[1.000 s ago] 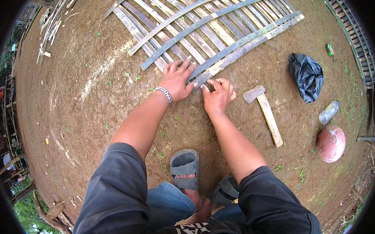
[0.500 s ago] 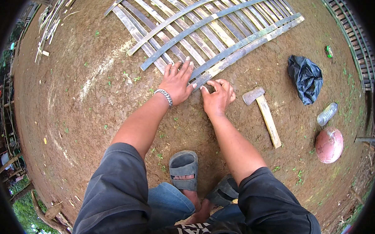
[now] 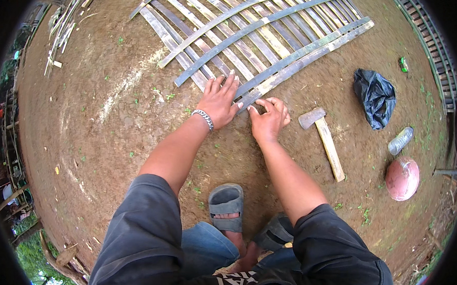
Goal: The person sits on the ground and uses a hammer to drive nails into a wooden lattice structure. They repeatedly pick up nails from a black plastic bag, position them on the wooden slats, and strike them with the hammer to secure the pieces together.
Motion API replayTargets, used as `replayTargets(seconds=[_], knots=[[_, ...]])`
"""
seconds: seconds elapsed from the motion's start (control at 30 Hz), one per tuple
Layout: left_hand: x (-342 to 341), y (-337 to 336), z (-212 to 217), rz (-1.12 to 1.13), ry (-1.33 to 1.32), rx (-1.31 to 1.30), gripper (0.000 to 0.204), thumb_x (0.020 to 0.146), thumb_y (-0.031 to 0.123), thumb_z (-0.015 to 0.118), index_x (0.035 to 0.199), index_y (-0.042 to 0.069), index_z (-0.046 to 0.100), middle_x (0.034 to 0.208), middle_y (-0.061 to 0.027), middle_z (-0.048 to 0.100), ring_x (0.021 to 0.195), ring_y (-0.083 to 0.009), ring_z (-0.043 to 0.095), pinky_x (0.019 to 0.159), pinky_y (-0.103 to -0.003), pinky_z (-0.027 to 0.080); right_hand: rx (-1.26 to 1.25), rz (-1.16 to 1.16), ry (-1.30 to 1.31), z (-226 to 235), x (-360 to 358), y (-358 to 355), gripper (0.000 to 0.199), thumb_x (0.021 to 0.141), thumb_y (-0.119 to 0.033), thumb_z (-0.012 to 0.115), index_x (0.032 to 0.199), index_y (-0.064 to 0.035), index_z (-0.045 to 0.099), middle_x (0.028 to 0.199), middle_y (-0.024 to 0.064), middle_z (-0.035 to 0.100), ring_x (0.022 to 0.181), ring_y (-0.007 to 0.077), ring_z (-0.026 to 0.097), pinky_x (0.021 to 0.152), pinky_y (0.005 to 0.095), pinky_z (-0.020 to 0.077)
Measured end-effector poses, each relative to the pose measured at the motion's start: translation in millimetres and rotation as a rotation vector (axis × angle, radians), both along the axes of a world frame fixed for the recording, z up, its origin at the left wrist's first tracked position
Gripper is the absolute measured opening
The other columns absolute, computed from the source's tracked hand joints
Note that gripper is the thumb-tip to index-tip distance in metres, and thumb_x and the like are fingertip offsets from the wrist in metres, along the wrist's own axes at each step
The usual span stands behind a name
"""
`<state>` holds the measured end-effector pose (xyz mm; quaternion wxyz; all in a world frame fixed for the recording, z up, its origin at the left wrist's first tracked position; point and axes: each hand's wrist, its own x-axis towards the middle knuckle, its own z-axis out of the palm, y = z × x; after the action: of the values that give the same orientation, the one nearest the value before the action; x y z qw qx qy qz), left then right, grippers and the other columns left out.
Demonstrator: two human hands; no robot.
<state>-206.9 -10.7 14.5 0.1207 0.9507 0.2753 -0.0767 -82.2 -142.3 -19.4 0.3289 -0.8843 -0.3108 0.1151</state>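
Note:
A lattice panel of split bamboo slats (image 3: 254, 34) lies flat on the bare earth in front of me. My left hand (image 3: 219, 98), with a metal bracelet on the wrist, presses flat with fingers spread on the near ends of the slats. My right hand (image 3: 269, 118) is beside it, fingers curled at the near end of the long cross slat (image 3: 306, 50); whether it pinches something small I cannot tell. A hammer (image 3: 323, 141) with a wooden handle lies on the ground just right of my right hand.
A black plastic bag (image 3: 375, 96), a plastic bottle (image 3: 401, 140) and a round reddish lid (image 3: 402, 178) lie to the right. Another bamboo panel (image 3: 428, 42) lies along the right rim. Loose bamboo strips (image 3: 62, 22) lie at the far left. My sandalled feet (image 3: 226, 206) are below.
Both hands stay at the near edge of the lattice. The right hand's fingers have shifted slightly at the slat end.

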Motion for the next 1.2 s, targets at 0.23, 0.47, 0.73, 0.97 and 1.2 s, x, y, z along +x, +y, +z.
replayTargets(seconds=[0.23, 0.47, 0.73, 0.97, 1.2], knots=[[0.2, 0.6, 1.0, 0.004, -0.012, -0.007, 0.075, 0.105, 0.045, 0.047, 0.161, -0.002, 0.028, 0.171, -0.0210, 0.021, 0.154, -0.0433, 0.024, 0.128, -0.052, 0.011, -0.010, 0.000, -0.014, 1.6, 0.4, 1.5, 0.029, 0.068, -0.024, 0.092, 0.093, -0.0231, 0.078, 0.118, -0.0027, 0.061, 0.125, 0.0225, 0.051, 0.109, 0.0482, 0.0283], [1.3, 0.0, 1.5, 0.003, 0.007, 0.003, 0.074, 0.105, 0.043, 0.047, 0.161, -0.002, 0.027, 0.170, -0.0217, 0.022, 0.154, -0.0440, 0.023, 0.129, -0.053, 0.010, 0.001, 0.014, -0.007, 0.6, 1.1, 0.8, 0.029, 0.068, -0.024, 0.092, 0.094, -0.0233, 0.078, 0.118, -0.0024, 0.061, 0.125, 0.0229, 0.051, 0.109, 0.0483, 0.0286], [0.3, 1.0, -1.6, -0.002, -0.056, -0.008, 0.073, 0.104, 0.041, 0.050, 0.159, -0.004, 0.029, 0.169, -0.0230, 0.024, 0.153, -0.0457, 0.024, 0.128, -0.054, 0.012, 0.008, 0.018, -0.003, -1.5, 2.8, -0.5, 0.031, 0.069, -0.025, 0.091, 0.097, -0.0237, 0.078, 0.119, -0.0018, 0.060, 0.125, 0.0232, 0.051, 0.109, 0.0488, 0.0287], [-0.1, 2.1, 0.7, -0.001, -0.061, -0.032, 0.071, 0.104, 0.040, 0.051, 0.157, -0.005, 0.033, 0.169, -0.0234, 0.024, 0.153, -0.0459, 0.023, 0.128, -0.053, 0.014, -0.047, 0.016, 0.015, 4.1, 1.2, 1.0, 0.031, 0.070, -0.028, 0.091, 0.098, -0.0232, 0.078, 0.122, -0.0005, 0.060, 0.129, 0.0227, 0.050, 0.112, 0.0458, 0.0279], [1.6, 1.8, 3.7, -0.011, -0.046, -0.027, 0.071, 0.105, 0.041, 0.050, 0.155, -0.006, 0.034, 0.168, -0.0230, 0.025, 0.153, -0.0441, 0.025, 0.129, -0.052, 0.014, -0.037, 0.017, 0.017, 3.5, 2.5, 0.5, 0.031, 0.071, -0.028, 0.091, 0.098, -0.0222, 0.078, 0.123, 0.0000, 0.060, 0.129, 0.0231, 0.049, 0.112, 0.0456, 0.0266]])
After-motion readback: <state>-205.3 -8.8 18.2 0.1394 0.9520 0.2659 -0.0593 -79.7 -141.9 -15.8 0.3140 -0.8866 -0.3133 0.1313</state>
